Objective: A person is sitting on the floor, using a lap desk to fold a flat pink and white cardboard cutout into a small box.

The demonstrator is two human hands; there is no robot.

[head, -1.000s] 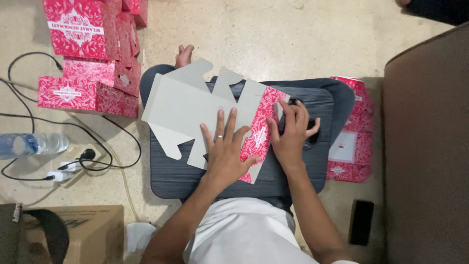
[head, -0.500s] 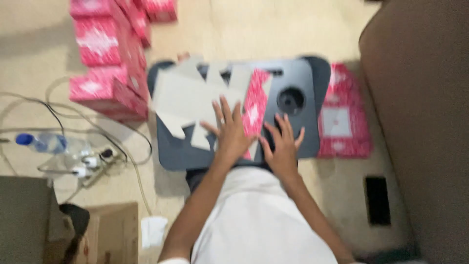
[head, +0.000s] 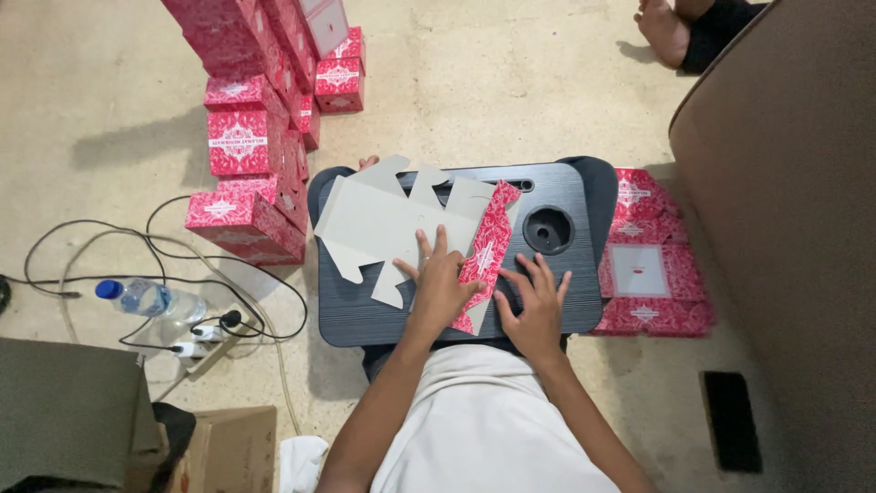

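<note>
So, as it stands —
Carton blank: the flat carton blank (head: pixel 392 224) lies on the black lap worktop (head: pixel 566 283) across my legs, grey inside face up, with one red patterned panel (head: pixel 484 251) turned over along its right side.
Left hand: my left hand (head: pixel 440 285) presses flat, fingers spread, on the blank just left of the red panel — it grips nothing.
Right hand: my right hand (head: pixel 534 303) lies flat and spread on the worktop just right of the panel's lower end, its thumb near that edge; it holds nothing.
Done: by my judgement one long fold is made, since only that panel shows its printed side.
Left: the rest is still flat — end flaps spread, no walls raised, nothing tucked or closed.
Long axis: the blank runs roughly left to right across the worktop, its flaps pointing away from me and toward me.
Panel direction: the red panel runs slantwise, its top end far and to the right, its bottom end near me and to the left.
Nearby: finished red boxes (head: pixel 242 137) stand stacked on the floor to my left, more flat red blanks (head: pixel 648 274) lie to my right.
</note>
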